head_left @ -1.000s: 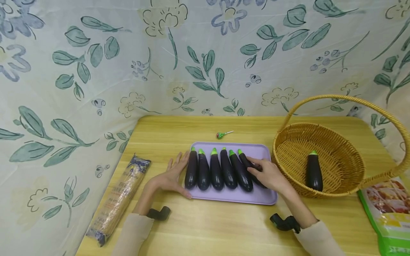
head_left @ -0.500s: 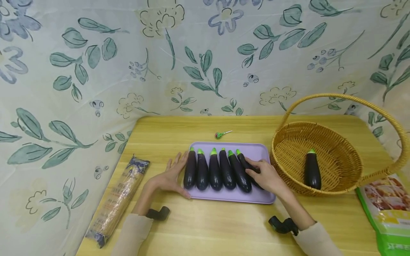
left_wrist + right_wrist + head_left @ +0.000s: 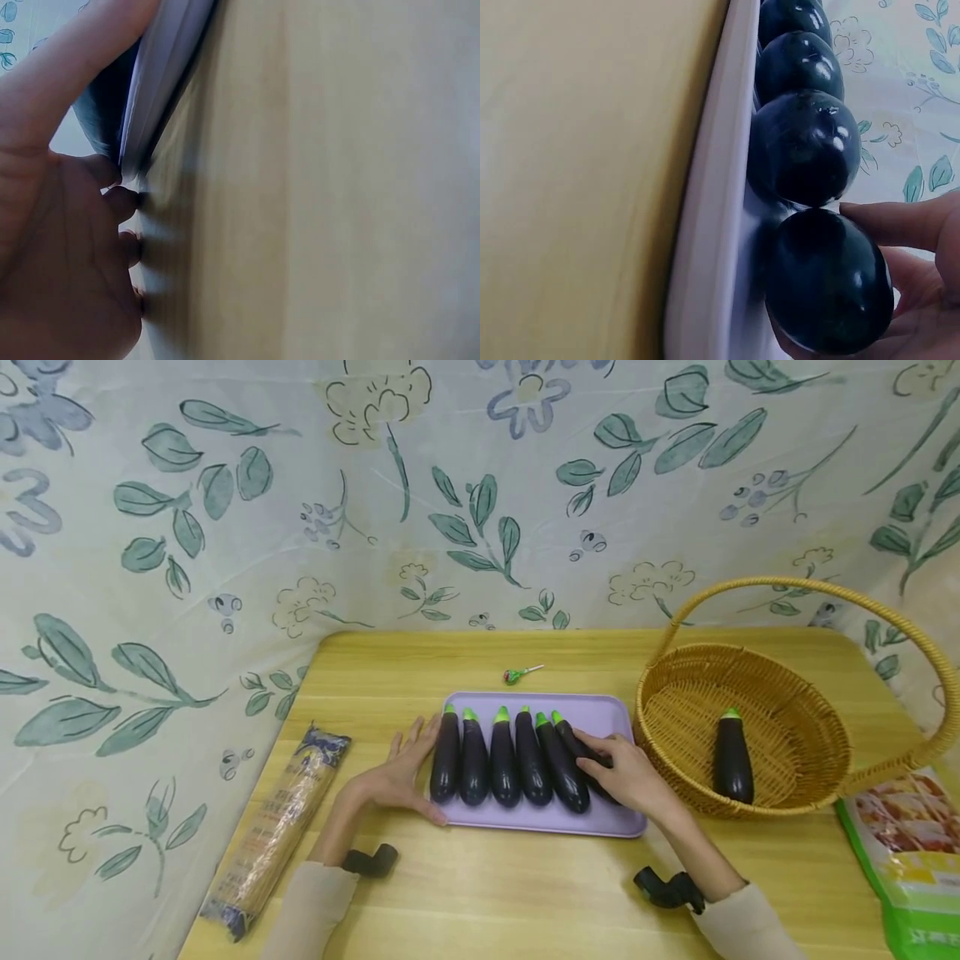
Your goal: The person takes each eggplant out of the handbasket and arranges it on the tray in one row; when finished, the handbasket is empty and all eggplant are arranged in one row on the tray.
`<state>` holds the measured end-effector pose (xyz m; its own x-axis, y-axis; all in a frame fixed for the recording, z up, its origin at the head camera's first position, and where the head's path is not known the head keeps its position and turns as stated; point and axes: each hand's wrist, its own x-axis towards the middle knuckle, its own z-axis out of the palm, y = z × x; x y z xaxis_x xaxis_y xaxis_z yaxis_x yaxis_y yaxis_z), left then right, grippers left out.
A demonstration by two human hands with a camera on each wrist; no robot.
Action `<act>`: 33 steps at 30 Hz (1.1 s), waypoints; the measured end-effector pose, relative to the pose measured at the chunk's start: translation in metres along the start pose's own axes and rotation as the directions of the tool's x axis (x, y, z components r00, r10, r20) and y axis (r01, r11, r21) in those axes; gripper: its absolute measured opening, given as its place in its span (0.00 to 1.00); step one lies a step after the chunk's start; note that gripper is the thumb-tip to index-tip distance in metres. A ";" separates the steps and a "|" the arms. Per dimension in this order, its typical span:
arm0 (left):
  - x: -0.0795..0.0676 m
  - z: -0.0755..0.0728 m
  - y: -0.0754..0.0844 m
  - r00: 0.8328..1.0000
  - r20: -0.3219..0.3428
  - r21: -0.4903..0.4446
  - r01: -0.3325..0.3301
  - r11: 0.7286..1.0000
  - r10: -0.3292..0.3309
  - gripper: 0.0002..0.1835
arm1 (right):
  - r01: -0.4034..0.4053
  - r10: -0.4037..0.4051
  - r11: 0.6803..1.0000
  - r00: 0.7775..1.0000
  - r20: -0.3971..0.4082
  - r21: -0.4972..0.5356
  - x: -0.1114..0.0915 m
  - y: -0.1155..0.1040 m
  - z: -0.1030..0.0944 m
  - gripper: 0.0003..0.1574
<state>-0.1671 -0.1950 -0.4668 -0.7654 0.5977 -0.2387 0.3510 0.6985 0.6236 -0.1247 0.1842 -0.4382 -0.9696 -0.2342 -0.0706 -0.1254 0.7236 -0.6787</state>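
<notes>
Several dark eggplants (image 3: 505,764) with green stem ends lie side by side on a lilac tray (image 3: 525,824). My right hand (image 3: 633,777) grips the rightmost eggplant (image 3: 829,289), thumb on one side and fingers round the other; in the right wrist view it touches the neighbouring eggplant (image 3: 806,150). At the tray's left end, my left hand (image 3: 390,781) rests with spread fingers, its thumb by the near left corner. The left wrist view shows the fingertips at the tray edge (image 3: 161,82) and tabletop.
A wicker basket (image 3: 675,787) with a tall handle stands right of the tray, one eggplant (image 3: 732,760) inside. A lollipop (image 3: 517,676) lies behind the tray. A noodle packet (image 3: 281,827) lies at left, a green-edged food bag (image 3: 911,852) at right.
Almost nothing has moved. The head view has shifted slightly, and the right wrist has turned a little while the hand stays on the rightmost eggplant.
</notes>
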 end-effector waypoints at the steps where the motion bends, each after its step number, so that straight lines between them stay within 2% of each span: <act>1: 0.000 0.000 0.000 1.000 0.001 0.000 -0.001 1.000 0.001 0.85 | 0.003 -0.003 1.000 1.000 -0.002 -0.002 -0.001 0.001 0.000 0.32; 10: -0.001 -0.001 0.003 1.000 0.001 -0.010 0.001 1.000 -0.001 0.85 | 0.032 -0.033 0.997 0.999 -0.023 -0.066 -0.015 -0.007 -0.006 0.37; 14: -0.001 -0.001 0.003 1.000 0.004 -0.009 -0.001 1.000 0.001 0.85 | 0.055 -0.057 0.998 0.997 -0.044 -0.037 -0.028 -0.013 -0.024 0.39; 19: -0.001 -0.001 0.004 1.000 0.007 -0.006 0.002 1.000 -0.002 0.85 | 0.063 -0.060 0.998 0.984 -0.168 0.010 -0.042 -0.006 -0.059 0.39; 22: -0.001 -0.001 0.004 1.000 0.007 -0.003 0.000 1.000 0.000 0.85 | -0.012 0.011 1.000 0.977 -0.211 -0.004 -0.046 0.008 -0.082 0.41; 26: 0.000 -0.001 0.003 1.000 0.005 0.001 -0.006 1.000 0.006 0.84 | -0.169 0.157 0.984 0.972 -0.175 -0.055 -0.048 0.038 -0.106 0.47; 30: 0.000 0.000 0.002 1.000 0.004 0.003 -0.011 1.000 0.011 0.84 | -0.275 0.265 0.959 0.955 -0.132 -0.064 -0.050 0.066 -0.118 0.52; 33: 0.000 0.000 0.002 1.000 0.005 0.001 -0.012 1.000 0.012 0.84 | -0.299 0.292 0.952 0.950 -0.112 -0.059 -0.050 0.080 -0.121 0.53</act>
<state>-0.1665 -0.1941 -0.4657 -0.7587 0.6076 -0.2349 0.3603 0.6918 0.6258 -0.1114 0.3320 -0.4004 -0.9812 0.0609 -0.1834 0.1583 0.7978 -0.5818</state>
